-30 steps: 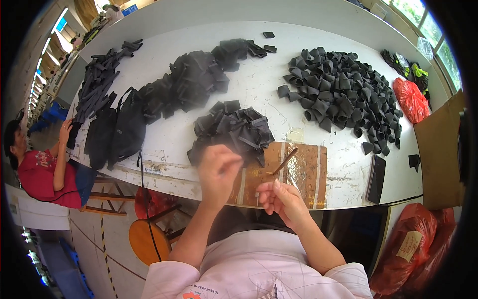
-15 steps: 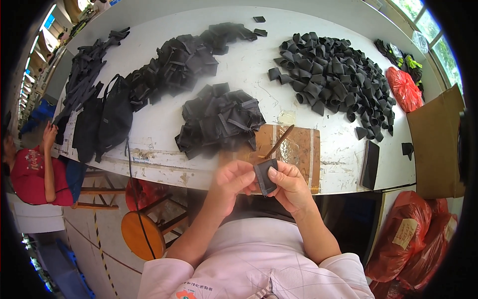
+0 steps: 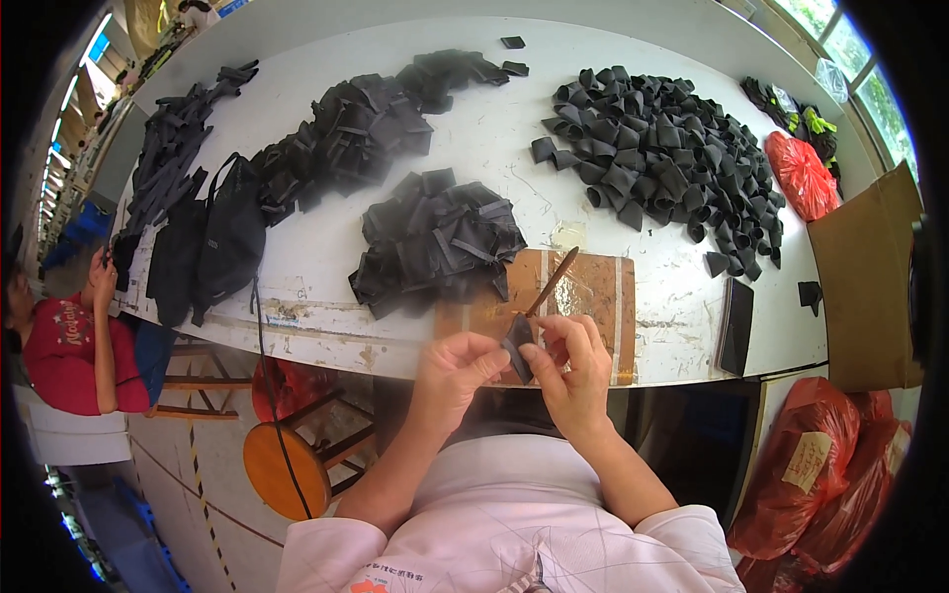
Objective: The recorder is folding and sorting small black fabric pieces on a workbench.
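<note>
Between my two hands, over the table's front edge, is a small black fabric piece point(image 3: 518, 348). My left hand point(image 3: 457, 374) pinches its left side between thumb and fingers. My right hand point(image 3: 571, 371) grips the right side with its thumb pressed on the fabric and the other fingers raised. Just beyond the piece a thin brown pointed stick point(image 3: 552, 282) slants up over a taped cardboard sheet point(image 3: 603, 296); its lower end is hidden by the fabric. A pile of flat black fabric pieces point(image 3: 435, 237) lies just beyond my left hand.
Folded, cone-like black pieces point(image 3: 672, 148) heap at the far right. More flat pieces point(image 3: 356, 128) and black strips point(image 3: 173, 138) spread leftward. A cardboard box point(image 3: 870, 287) and red bags point(image 3: 801, 465) stand right. Another person point(image 3: 84, 346) sits left, near a wooden stool point(image 3: 287, 469).
The black piece has turned from lying broad and flat in my fingers to a narrower, tilted view. My right hand's fingers have lifted and spread around it.
</note>
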Tool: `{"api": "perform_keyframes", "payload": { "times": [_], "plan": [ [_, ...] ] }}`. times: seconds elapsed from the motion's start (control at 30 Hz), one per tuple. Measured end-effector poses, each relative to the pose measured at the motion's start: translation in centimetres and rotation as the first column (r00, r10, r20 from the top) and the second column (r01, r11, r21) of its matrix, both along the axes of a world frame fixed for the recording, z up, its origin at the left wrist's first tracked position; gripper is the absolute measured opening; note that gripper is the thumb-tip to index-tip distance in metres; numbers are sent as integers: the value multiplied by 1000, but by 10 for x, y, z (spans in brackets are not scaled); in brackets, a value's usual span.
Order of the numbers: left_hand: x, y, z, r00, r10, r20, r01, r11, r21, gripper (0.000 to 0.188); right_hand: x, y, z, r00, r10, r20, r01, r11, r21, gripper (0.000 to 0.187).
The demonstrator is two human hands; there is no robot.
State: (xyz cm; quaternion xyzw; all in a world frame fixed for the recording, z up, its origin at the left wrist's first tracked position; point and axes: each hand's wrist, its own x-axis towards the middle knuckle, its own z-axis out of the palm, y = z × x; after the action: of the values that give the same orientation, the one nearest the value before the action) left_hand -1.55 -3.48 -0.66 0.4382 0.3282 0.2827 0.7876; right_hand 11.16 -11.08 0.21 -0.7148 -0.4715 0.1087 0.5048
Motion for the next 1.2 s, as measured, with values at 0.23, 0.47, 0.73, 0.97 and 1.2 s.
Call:
{"api": "perform_keyframes", "payload": {
  "times": [0.23,0.47,0.73,0.97,1.2],
  "plan": [
    [7,-10,15,953,108,-283,78,815,575,4,3,-2,1,979,201,14,-202,978,54,11],
    [21,-19,2,941,298,-161,-246,928,280,11,-6,11,-10,931,-74,357,40,994,101,6],
    [16,-4,15,1000,-15,25,17,995,-102,21,18,-3,-5,196,146,-970,-206,973,105,4],
    [31,-10,13,982,189,25,-187,935,302,15,20,-3,8,180,228,-957,-303,938,167,20],
    [38,32,91,663,-96,743,530,761,-374,12,56,37,96,570,525,-632,-438,845,308,22]
  ]
}}
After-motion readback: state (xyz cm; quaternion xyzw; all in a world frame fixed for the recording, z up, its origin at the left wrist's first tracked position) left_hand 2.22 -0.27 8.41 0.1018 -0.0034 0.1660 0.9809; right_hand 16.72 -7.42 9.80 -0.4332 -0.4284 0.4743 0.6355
